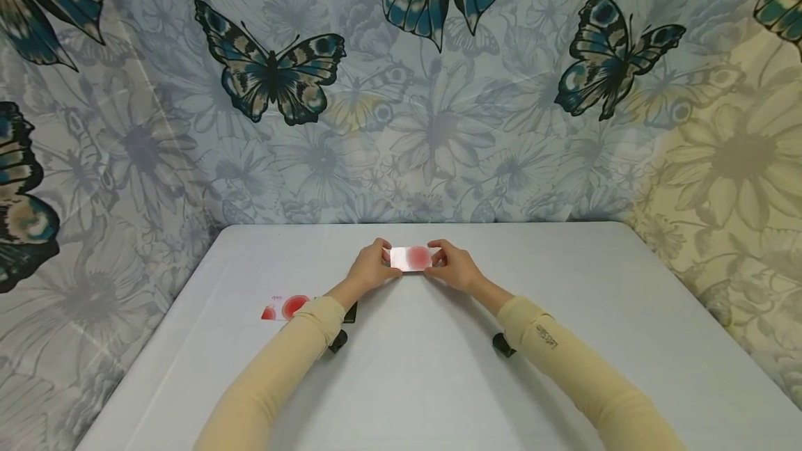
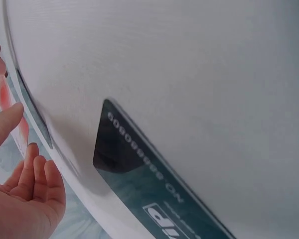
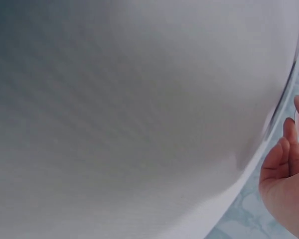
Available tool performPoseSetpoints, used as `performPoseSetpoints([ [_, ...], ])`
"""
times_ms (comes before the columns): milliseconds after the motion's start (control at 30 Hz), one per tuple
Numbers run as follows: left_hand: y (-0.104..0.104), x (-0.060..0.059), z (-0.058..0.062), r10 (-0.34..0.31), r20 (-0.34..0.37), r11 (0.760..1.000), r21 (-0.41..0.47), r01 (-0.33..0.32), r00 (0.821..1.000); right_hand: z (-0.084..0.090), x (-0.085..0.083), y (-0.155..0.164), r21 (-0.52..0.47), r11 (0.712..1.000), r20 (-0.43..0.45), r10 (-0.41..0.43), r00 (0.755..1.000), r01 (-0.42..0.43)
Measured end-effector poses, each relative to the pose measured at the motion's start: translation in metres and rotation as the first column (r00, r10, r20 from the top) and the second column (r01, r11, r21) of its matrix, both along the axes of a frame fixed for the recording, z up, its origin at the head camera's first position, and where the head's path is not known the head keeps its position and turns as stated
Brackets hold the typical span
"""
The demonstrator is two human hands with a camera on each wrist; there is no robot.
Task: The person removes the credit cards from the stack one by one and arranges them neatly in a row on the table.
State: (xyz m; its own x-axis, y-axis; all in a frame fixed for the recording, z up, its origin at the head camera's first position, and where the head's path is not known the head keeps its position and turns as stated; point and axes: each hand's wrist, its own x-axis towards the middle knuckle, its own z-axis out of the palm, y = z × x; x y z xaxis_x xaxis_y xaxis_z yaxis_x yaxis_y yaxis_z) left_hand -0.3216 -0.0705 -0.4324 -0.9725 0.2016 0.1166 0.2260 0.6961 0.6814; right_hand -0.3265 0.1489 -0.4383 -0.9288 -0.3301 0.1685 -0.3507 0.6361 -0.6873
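Both hands hold a white card with a pink-red round patch (image 1: 411, 259) between them, over the far middle part of the table. My left hand (image 1: 371, 266) pinches its left end between thumb and fingers. At the opposite end, the thumb and fingers of my right hand (image 1: 455, 266) pinch it too. In the left wrist view the card (image 2: 24, 128) shows edge-on past the thumb. A dark green card (image 2: 139, 174) with pale lettering and a row of digits lies on the table near the left wrist, mostly hidden by the arm in the head view.
Left of the left forearm a card with red circles (image 1: 285, 307) lies flat, partly covered by the sleeve. The white table (image 1: 564, 284) ends at a wall cloth with butterflies (image 1: 272, 82). Black wrist devices (image 1: 503, 344) hang under both forearms. A dark strip (image 2: 32, 109) shows near the held card.
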Motion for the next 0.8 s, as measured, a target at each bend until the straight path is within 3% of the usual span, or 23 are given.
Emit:
performPoseSetpoints([
  [800, -0.015, 0.022, -0.002, -0.065, 0.0, 0.998, 0.012, 0.065, 0.998, -0.002, 0.022, 0.0, 0.0, 0.997, -0.04, 0.078, 0.996, -0.078],
])
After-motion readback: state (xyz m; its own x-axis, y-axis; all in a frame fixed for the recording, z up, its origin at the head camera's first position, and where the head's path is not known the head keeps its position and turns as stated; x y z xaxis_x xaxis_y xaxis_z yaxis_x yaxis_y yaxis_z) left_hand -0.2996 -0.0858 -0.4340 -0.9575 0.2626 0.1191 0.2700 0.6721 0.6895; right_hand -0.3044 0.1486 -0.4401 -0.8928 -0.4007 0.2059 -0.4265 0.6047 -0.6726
